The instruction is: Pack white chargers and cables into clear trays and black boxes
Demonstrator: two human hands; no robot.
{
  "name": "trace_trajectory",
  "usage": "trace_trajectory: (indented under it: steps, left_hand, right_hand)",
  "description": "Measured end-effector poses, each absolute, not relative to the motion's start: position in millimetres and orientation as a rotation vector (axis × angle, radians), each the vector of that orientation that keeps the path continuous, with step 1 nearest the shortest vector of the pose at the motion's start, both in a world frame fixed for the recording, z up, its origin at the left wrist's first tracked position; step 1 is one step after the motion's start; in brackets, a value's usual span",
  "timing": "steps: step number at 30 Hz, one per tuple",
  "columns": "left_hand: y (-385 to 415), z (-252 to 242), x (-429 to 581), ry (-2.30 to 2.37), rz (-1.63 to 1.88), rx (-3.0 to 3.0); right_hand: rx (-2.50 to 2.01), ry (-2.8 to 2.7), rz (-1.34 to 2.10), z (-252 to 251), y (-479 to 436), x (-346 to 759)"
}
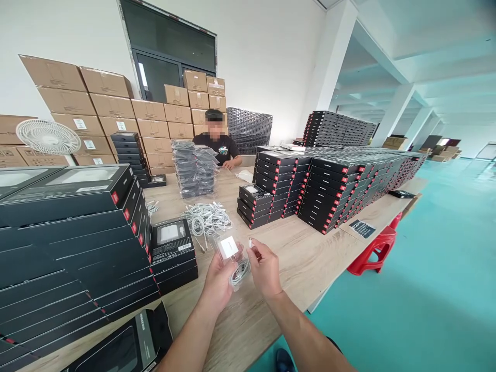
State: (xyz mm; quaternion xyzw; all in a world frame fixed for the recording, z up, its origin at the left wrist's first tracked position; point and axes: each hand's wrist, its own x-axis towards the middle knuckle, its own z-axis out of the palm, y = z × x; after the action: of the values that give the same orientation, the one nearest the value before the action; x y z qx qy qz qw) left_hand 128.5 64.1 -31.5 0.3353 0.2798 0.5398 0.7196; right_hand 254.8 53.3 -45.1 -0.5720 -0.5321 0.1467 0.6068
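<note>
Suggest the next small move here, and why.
Probably tuck the white cable end into the clear tray, next to the coiled cable: the right grip pinches that end outside the tray, while the left grip steadies the tray, where the white charger already sits with the coil.

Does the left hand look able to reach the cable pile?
Probably yes: the cable pile lies just beyond the left hand and the way looks free, though this hand is occupied with the charger.
</note>
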Motion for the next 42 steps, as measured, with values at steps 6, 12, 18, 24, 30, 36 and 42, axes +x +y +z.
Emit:
trace_trajectory:
  steps: [6,12,18,24,30,36,42]
  left_hand:
    - [62.4,-28.9,128.5,0.639,1.163,0.711]
    - [59.0,-27.0,130.6,0.610,1.156,0.789]
    - [55.8,-25.3,133.8,0.572,1.166,0.825]
    - [54.6,-25.9,133.1,0.543,1.147,0.769]
    - [53.7,-27.7,132.4,0.524,1.105,0.726]
    - [53.0,-29.1,130.3,0.446,1.096,0.695]
    - [53.6,-27.7,123.9,0.360,1.083,0.654]
  right_hand:
    - [-1.475,-1.407,0.165,-38.6,57.1,258.6]
    - [-1.654,-1.721,-0.213,-33.7,53.8,260.3]
    - [-1.745,-1.749,-0.307,-21.9,54.0,256.6]
    - [-1.889,-1.948,-0.311,-10.2,50.5,252.0]
    - [-1.953,-2.129,-0.091,7.0,44.9,256.5]
    - [-1.917,-2.163,0.016,17.2,45.8,264.7]
    - [-1.889,-2.091,0.102,27.1,41.5,269.3]
